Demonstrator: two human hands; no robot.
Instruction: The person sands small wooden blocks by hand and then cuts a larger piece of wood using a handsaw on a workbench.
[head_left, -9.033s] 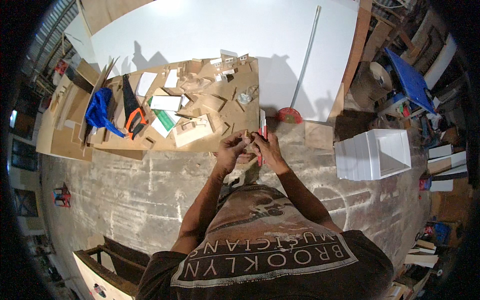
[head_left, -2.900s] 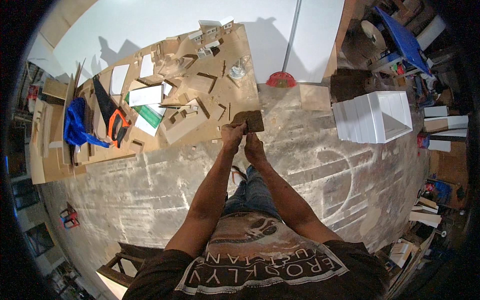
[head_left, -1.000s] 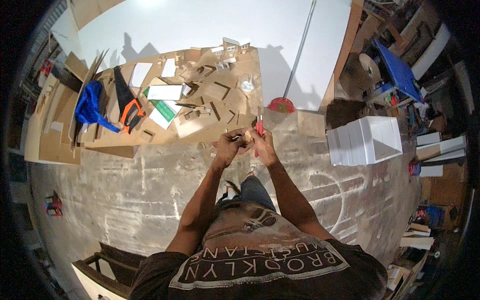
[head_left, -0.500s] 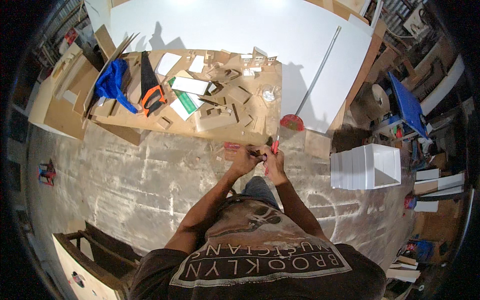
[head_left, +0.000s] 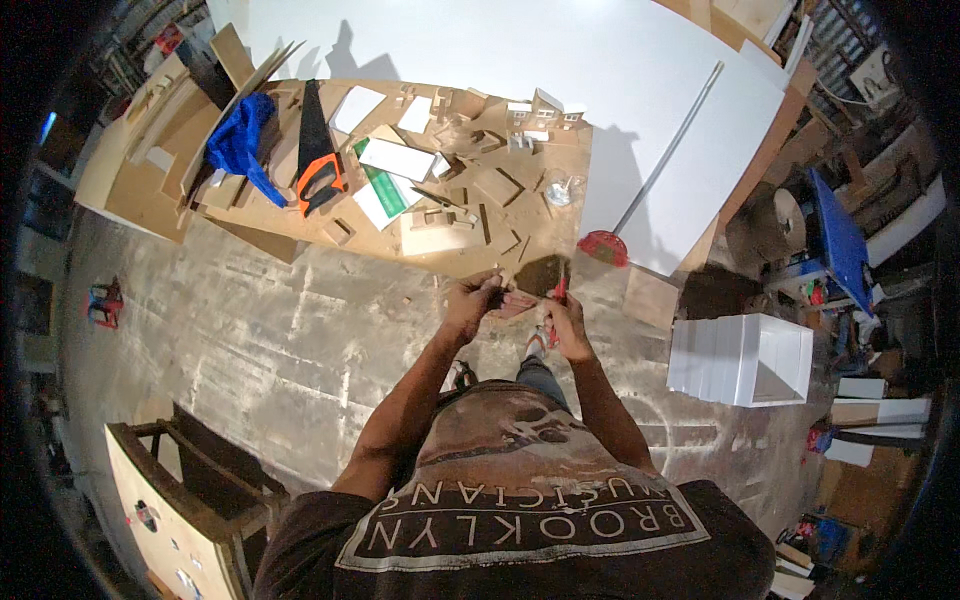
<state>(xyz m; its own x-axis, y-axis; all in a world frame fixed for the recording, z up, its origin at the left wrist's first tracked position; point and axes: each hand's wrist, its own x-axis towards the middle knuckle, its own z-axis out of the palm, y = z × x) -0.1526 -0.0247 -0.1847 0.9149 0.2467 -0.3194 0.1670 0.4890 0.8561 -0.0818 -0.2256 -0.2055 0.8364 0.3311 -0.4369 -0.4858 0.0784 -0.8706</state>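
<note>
Just off the near edge of the brown worktable board (head_left: 400, 255), both hands are held in front of my body. My right hand (head_left: 568, 325) is closed around a slim red-handled tool (head_left: 561, 290) that points up and away; it looks like a cutter, though its tip is hard to make out. To its left, my left hand (head_left: 472, 303) has its fingers pinched together. A tiny pale piece seems to show at the fingertips, too small to name. Between and below the hands is a reddish object (head_left: 515, 304), partly hidden.
On the board lie an orange-handled saw (head_left: 322, 180), a blue cloth (head_left: 238, 148), cut board pieces and a small house model (head_left: 545, 108). A metal rod with a red end (head_left: 604, 248) rests on the white sheet (head_left: 660, 90). White boxes (head_left: 740, 360) stand right.
My hands have moved apart; the left has drawn away from the tool, which stays in my right hand. The view has shifted, and a shoe now shows below the hands.
</note>
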